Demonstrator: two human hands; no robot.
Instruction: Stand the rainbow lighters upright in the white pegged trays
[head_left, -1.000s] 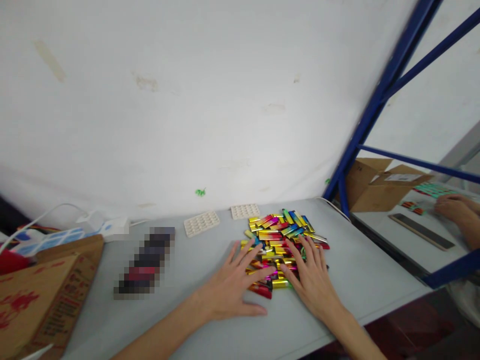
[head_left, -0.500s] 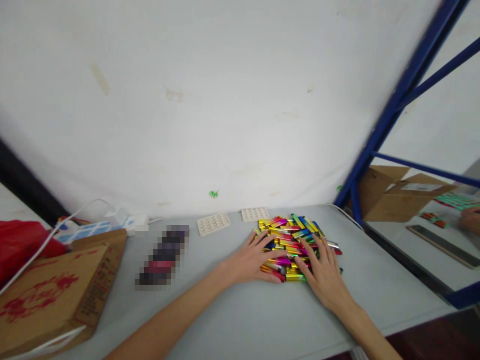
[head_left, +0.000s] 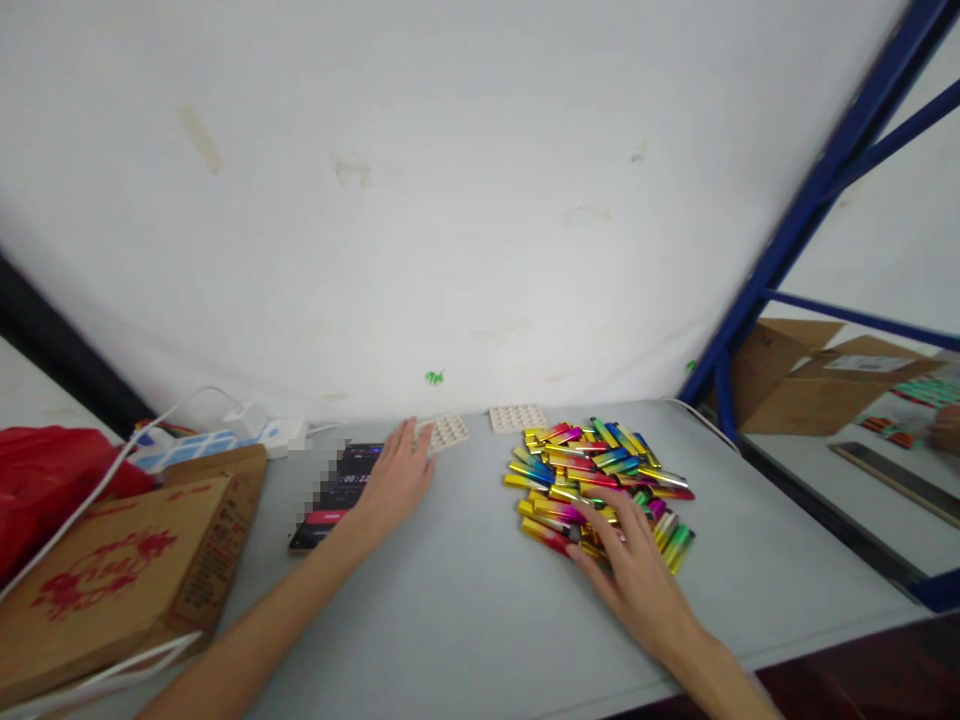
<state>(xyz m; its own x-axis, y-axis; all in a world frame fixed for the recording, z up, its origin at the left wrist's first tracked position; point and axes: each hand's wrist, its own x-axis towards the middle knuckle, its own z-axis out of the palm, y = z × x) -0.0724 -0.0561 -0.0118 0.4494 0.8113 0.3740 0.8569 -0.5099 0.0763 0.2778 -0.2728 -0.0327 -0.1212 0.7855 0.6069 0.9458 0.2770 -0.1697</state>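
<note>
A loose pile of small shiny tubes (head_left: pixel 570 465) lies on the grey table, in metallic yellow, red, blue, green and magenta. Over the pile's front edge is my right hand (head_left: pixel 634 565), fingers spread and the tips resting on or just above the tubes. My left hand (head_left: pixel 401 480) has its fingers stretched toward the back, over the left end of a cream tray with rows of holes (head_left: pixel 450 431); whether it touches the tray I cannot tell. Close to its wrist lies a phone (head_left: pixel 349 490) with a timer on its dark screen. Neither hand holds anything.
A second cream tray (head_left: pixel 517 418) lies against the wall. At left are a cardboard box (head_left: pixel 112 580), a red bag (head_left: pixel 60 490) and a white power strip (head_left: pixel 285 437). A blue metal frame (head_left: pixel 795 240) stands right, with an open carton (head_left: pixel 787 390) and another person's hand (head_left: pixel 946 430) beyond.
My left hand has left the pile and moved left to the nearer cream tray. The right hand stays at the pile, slightly lower, and the tubes are more spread out toward the front.
</note>
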